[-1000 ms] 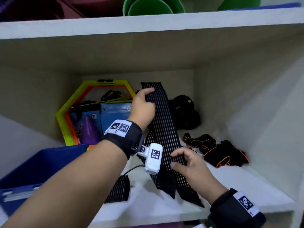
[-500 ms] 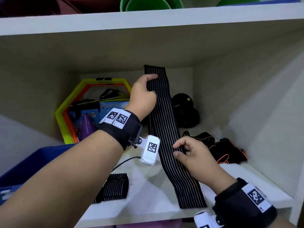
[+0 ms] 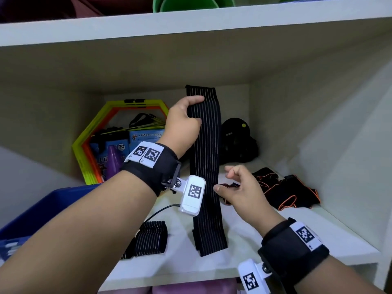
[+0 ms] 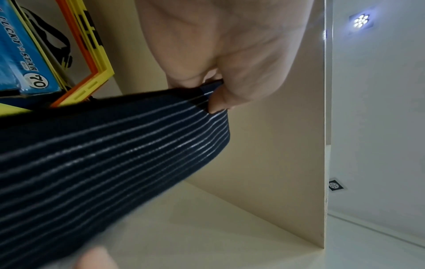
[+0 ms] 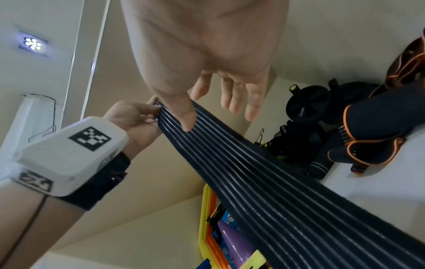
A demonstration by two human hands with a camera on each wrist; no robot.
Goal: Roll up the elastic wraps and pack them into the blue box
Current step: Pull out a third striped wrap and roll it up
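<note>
A long black elastic wrap (image 3: 206, 166) with thin white stripes hangs upright inside the shelf compartment, its lower end folded on the shelf board. My left hand (image 3: 195, 109) pinches its left edge near the top; the left wrist view shows thumb and fingers closed on the wrap (image 4: 115, 145). My right hand (image 3: 231, 183) is open just right of the wrap's middle, thumb close to its edge and fingers spread (image 5: 236, 98). A second striped wrap (image 3: 150, 238) lies folded on the shelf at the left. The blue box (image 3: 42, 213) stands at the lower left.
Yellow-orange hexagon rings (image 3: 84, 149), blue packets and a purple cone (image 3: 112, 162) lean at the back left. A black round device (image 3: 235, 141) sits at the back, black-orange braces (image 3: 292, 194) lie at the right. The upper shelf board (image 3: 191, 24) hangs low overhead.
My left hand has raised the wrap's top end higher, so the wrap now hangs straight. My right hand has let go of the wrap's edge and opened.
</note>
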